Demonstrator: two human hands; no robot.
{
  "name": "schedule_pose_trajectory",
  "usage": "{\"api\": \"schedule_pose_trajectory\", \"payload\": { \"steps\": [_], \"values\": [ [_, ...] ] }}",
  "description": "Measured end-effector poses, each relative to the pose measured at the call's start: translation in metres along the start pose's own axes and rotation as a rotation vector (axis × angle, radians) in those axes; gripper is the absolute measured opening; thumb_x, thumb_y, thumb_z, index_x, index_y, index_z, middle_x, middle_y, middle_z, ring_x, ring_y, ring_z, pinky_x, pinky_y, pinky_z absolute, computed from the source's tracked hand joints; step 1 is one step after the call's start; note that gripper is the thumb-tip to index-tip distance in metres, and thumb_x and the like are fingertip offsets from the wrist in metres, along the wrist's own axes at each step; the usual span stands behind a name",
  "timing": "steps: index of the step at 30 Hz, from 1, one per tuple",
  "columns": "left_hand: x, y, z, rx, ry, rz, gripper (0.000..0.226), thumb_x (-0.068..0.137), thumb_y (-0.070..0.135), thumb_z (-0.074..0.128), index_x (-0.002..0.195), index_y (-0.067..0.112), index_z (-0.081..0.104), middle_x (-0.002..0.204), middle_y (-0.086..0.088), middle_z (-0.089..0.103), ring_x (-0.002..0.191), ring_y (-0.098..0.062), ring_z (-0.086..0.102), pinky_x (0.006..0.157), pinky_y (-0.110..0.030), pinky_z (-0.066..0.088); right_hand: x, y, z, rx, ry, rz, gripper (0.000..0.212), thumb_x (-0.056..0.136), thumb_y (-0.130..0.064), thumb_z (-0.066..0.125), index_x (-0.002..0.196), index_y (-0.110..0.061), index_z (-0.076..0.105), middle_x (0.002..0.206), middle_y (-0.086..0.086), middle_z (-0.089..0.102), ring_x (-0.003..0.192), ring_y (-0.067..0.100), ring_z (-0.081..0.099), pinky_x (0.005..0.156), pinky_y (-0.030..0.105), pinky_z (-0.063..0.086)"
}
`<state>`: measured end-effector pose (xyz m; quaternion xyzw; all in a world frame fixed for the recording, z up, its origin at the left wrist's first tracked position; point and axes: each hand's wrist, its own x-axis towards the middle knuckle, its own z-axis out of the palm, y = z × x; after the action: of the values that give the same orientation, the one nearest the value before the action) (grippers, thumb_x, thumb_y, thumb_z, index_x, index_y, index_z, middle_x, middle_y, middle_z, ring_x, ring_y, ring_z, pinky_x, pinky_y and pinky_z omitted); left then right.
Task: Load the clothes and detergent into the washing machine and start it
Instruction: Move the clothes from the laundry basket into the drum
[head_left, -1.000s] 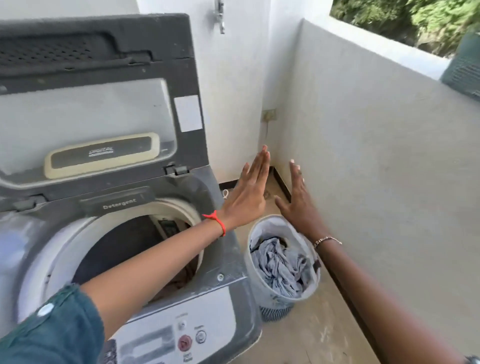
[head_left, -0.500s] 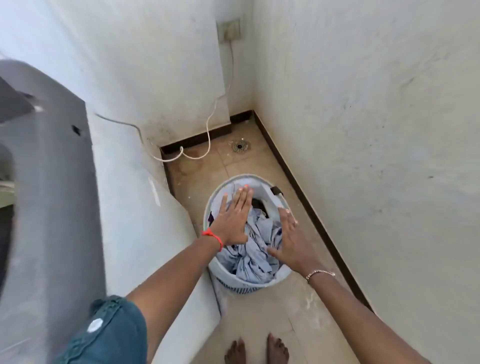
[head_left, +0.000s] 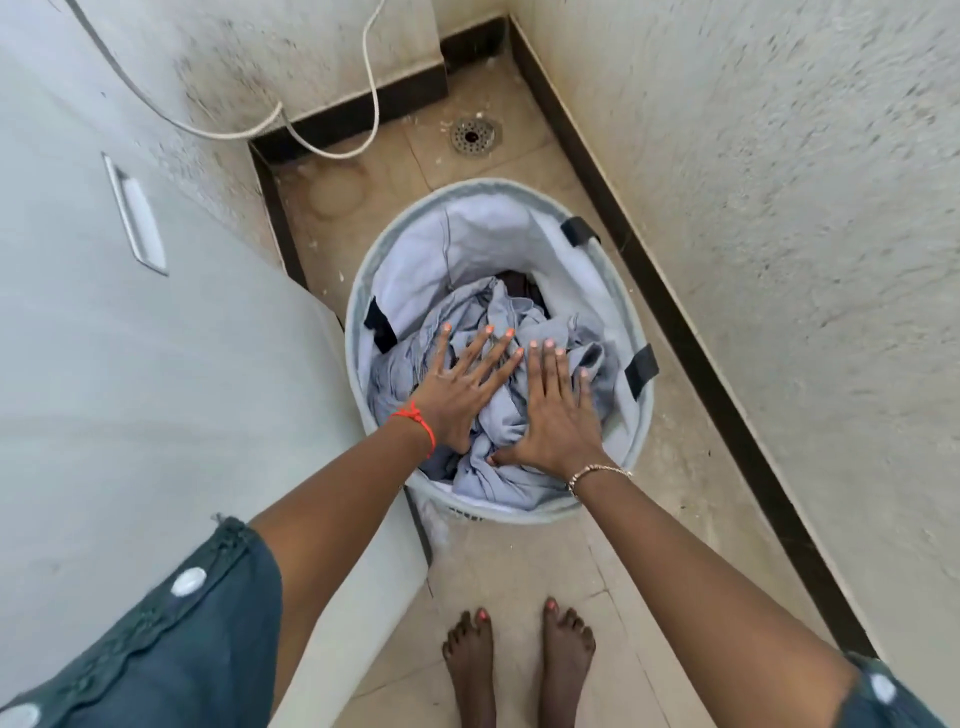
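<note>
Only the plain white side panel of the washing machine (head_left: 182, 389) shows at the left; its top is cut off by the frame edge. The crumpled pale grey-blue clothes (head_left: 519, 483) lie in the round white plastic laundry basket with a pale fabric liner (head_left: 483, 183), which stands on the beige tiled floor (head_left: 519, 561) just beside the machine's corner. Something dark (head_left: 522, 283) shows under the folds near the heap's far side, but what it is cannot be made out.

The left hand (head_left: 457, 387), a red thread at its wrist, lies flat on the heap with its fingers straight and spread, gripping nothing. The right hand (head_left: 553, 415), with a thin chain bracelet, lies flat beside it, fingers straight; its thumb tip sits at a fold of the cloth. The index fingertips nearly touch.

The basket fills most of the narrow strip between the machine and the rough cream wall (head_left: 779, 234) with its dark skirting (head_left: 675, 322). Open floor lies beyond it, up to a round metal drain (head_left: 474, 136) and a looping white cable (head_left: 371, 78) in the corner, and nearer, where two bare feet (head_left: 470, 654) stand.
</note>
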<state>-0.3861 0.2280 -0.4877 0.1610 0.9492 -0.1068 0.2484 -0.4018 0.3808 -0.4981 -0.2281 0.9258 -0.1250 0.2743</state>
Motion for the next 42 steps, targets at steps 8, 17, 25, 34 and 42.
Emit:
{"api": "schedule_pose_trajectory", "payload": {
  "steps": [8, 17, 25, 34, 42],
  "values": [
    [0.016, 0.005, 0.024, -0.226, -0.044, 0.116, 0.098, 0.079, 0.01, 0.054, 0.145, 0.012, -0.018, 0.155, -0.005, -0.022, 0.142, -0.028, -0.018, 0.113, -0.056, -0.004, 0.006, 0.002, 0.029, 0.118, -0.041, 0.032, 0.098, 0.083, -0.016, 0.06, 0.143, -0.005, -0.016, 0.156, 0.012, 0.001, 0.145, 0.021, 0.002, 0.117, 0.042, 0.014],
    [0.015, 0.013, 0.039, -0.242, 0.053, 0.12, 0.074, 0.087, -0.014, 0.028, 0.144, 0.002, -0.016, 0.154, -0.013, -0.021, 0.142, -0.027, -0.017, 0.117, -0.047, 0.003, 0.004, 0.001, 0.044, 0.017, 0.107, -0.032, 0.063, 0.089, 0.01, 0.024, 0.144, 0.001, -0.004, 0.152, 0.023, 0.016, 0.142, 0.029, 0.017, 0.114, 0.041, 0.026],
    [0.015, 0.008, 0.028, -0.144, 0.158, 0.07, 0.101, 0.072, 0.042, 0.056, 0.148, 0.012, -0.003, 0.157, -0.009, -0.007, 0.144, -0.025, -0.011, 0.101, -0.069, -0.013, -0.005, 0.008, 0.034, -0.079, 0.09, -0.049, 0.059, 0.09, -0.006, 0.02, 0.145, -0.002, -0.003, 0.153, 0.022, 0.016, 0.142, 0.031, 0.019, 0.108, 0.048, 0.033],
    [0.038, -0.029, 0.029, -0.163, 0.032, -0.22, 0.126, 0.058, 0.064, 0.068, 0.142, 0.032, -0.02, 0.155, -0.01, -0.02, 0.138, -0.043, -0.019, 0.092, -0.079, -0.003, 0.023, 0.011, 0.021, -0.246, 0.227, -0.044, 0.102, 0.079, -0.016, 0.06, 0.144, -0.026, -0.018, 0.154, 0.016, -0.018, 0.141, 0.036, -0.016, 0.112, 0.059, -0.002],
    [0.045, -0.013, 0.058, -0.326, -0.033, -0.227, 0.121, 0.07, 0.058, 0.065, 0.143, 0.022, -0.024, 0.153, -0.012, -0.024, 0.138, -0.04, -0.022, 0.1, -0.075, 0.004, 0.046, 0.015, 0.049, -0.115, 0.043, -0.046, 0.103, 0.08, 0.01, 0.049, 0.14, -0.039, -0.019, 0.154, 0.006, -0.024, 0.14, 0.038, -0.018, 0.096, 0.071, 0.028]
  ]
}}
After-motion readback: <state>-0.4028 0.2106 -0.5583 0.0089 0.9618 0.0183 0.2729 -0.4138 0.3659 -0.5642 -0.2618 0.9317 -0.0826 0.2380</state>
